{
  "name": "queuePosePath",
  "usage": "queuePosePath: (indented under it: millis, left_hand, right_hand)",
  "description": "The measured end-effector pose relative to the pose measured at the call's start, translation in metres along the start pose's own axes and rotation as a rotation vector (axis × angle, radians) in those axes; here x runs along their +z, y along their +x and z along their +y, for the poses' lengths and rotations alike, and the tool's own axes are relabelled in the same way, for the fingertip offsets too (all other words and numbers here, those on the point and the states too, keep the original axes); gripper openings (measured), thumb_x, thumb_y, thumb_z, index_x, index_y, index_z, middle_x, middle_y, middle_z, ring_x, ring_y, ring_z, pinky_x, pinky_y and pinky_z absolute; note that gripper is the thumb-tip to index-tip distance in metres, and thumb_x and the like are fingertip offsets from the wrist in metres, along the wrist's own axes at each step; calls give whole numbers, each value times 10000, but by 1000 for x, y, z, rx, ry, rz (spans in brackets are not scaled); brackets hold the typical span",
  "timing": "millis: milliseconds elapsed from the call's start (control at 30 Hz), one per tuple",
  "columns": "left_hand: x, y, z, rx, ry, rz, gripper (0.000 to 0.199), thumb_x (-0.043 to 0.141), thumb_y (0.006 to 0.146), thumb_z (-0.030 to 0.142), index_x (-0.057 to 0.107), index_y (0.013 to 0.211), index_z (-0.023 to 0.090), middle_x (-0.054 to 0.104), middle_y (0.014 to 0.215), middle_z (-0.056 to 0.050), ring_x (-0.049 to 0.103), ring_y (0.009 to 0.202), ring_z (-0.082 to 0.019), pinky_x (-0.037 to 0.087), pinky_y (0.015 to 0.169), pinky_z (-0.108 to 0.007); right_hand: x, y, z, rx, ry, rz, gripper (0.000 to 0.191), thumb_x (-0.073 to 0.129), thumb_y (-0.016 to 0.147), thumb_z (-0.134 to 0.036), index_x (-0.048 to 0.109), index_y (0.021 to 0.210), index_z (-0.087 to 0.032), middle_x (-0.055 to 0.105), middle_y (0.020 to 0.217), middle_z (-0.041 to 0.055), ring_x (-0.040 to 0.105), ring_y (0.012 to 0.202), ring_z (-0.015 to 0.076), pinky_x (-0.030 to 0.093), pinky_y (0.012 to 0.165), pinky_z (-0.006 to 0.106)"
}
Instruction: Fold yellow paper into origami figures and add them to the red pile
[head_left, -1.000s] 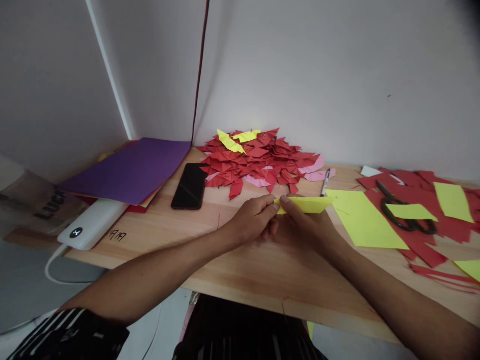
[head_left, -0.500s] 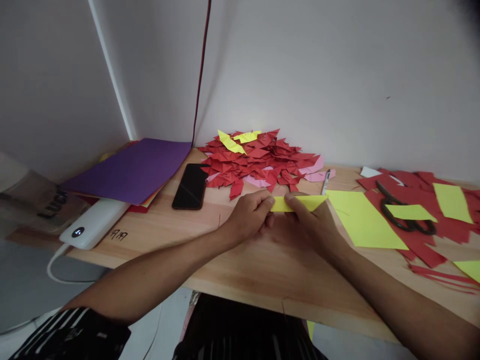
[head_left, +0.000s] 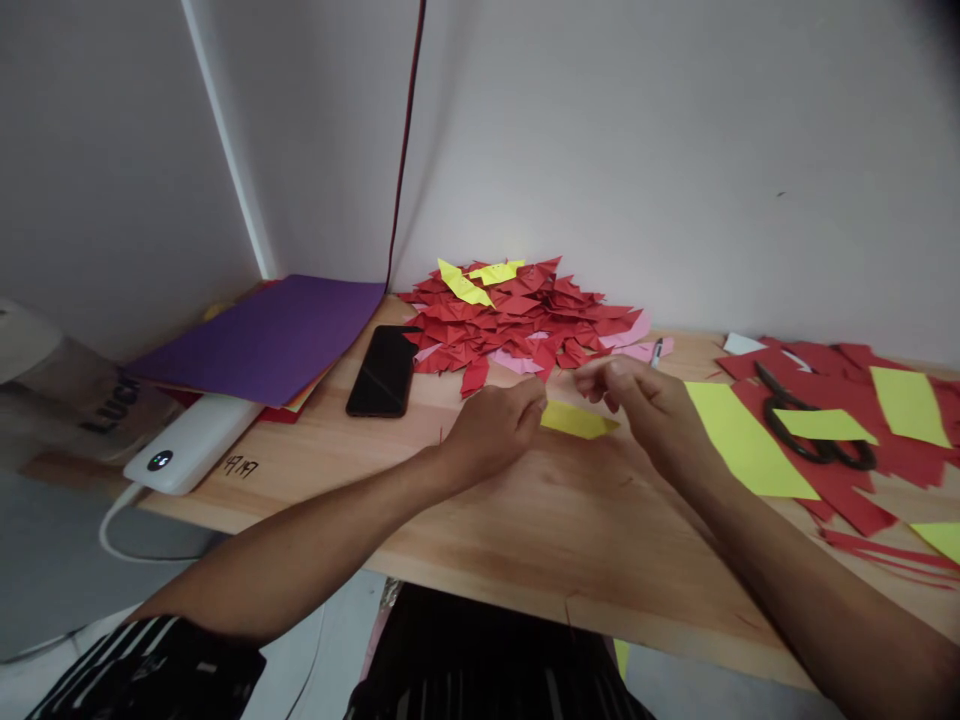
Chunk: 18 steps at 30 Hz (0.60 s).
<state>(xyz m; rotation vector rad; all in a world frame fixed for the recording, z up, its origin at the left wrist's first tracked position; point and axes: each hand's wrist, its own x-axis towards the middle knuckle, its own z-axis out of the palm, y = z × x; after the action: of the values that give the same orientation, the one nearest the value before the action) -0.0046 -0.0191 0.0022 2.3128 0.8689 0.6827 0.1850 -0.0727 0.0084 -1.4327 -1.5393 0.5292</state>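
Pale wood counter [head_left: 585, 560]: a heap of folded paper [head_left: 517, 310], mostly red, lies along its far edge. Right hand [head_left: 649, 400]: grip loosely parted, nothing seen in it. Left hand [head_left: 495, 430]: grip narrow, apparently holding the left end of a folded yellow strip [head_left: 576, 420], nearer the far edge than the near. Step, as judged: folding. Next move calls for right fingertips on the strip's free end.

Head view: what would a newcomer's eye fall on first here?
Probably the big pile of red folded paper at the back of the table, with bright yellow folded pieces on top. Next, perhaps, the narrow yellow strip in the middle, its left end at the left grip. Then the broad purple sheet at the table's left.
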Motion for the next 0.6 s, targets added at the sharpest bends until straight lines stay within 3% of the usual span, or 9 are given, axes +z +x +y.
queuePosePath:
  millis: [100, 167, 267, 467, 600]
  left_hand:
    - [4, -3, 0, 49, 91, -43, 216, 373, 934, 273, 522, 805, 185, 522, 643, 4, 467, 599, -135, 252, 573, -260]
    - [5, -4, 0, 52, 103, -50, 217, 370, 936, 276, 518, 806, 186, 521, 650, 1, 470, 608, -141, 252, 578, -264]
    - [6, -3, 0, 37, 49, -59, 215, 374, 936, 272, 501, 787, 185, 519, 657, 5, 468, 616, -137, 268, 586, -260]
    - [3, 0, 2, -16, -176, -35, 209, 414, 922, 247, 460, 729, 181, 474, 624, 36, 444, 614, -115, 303, 618, -253]
    - [1, 1, 3, -9, -250, -1, 168, 451, 902, 235, 491, 751, 172, 473, 647, 38, 435, 632, -109, 305, 624, -252]
  right_hand:
    - [8, -4, -3, -83, -138, -167, 321, 430, 940, -414, 627, 814, -193, 652, 807, 50, 585, 766, 176, 421, 664, 280]
    - [14, -7, -4, -110, -237, -245, 344, 419, 939, -389, 546, 691, -186, 577, 649, 17, 521, 629, 147, 370, 588, 265]
    - [17, -10, -3, -87, -291, -258, 402, 403, 936, -402, 401, 595, -190, 417, 529, -24, 399, 525, 110, 281, 516, 252]
    - [15, -8, 6, 9, -188, -360, 430, 402, 930, -490, 489, 649, -176, 375, 581, -26, 358, 554, 98, 249, 497, 234]
    - [15, -7, 5, 61, -154, -365, 457, 425, 908, -518, 408, 595, -184, 306, 566, -31, 294, 527, 90, 200, 468, 240]
